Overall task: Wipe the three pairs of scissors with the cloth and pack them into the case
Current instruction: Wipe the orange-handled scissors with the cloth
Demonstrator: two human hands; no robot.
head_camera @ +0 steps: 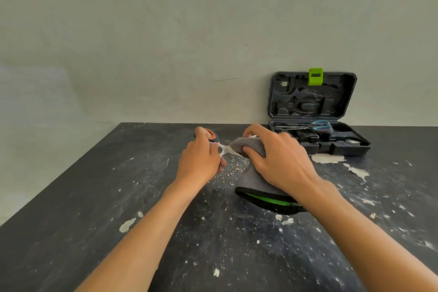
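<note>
The grey cloth [248, 147] wraps the orange-handled scissors [214, 141], hiding their blades. The right forearm covers part of the black-and-green scissors [267, 200]. Both forearms are cut off by the bottom edge.

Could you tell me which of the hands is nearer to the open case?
Right. The right hand, gripping the cloth, sits just in front of the case; the left hand is farther left.

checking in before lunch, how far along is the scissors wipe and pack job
Done: one blue-handled pair of scissors already lies in the open case. In hand: the left hand grips the orange-handled scissors while the right hand wraps the grey cloth round their blades. Left: pack this pair. I cannot make out a third pair; a green and black object under the cloth is unclear.
</note>
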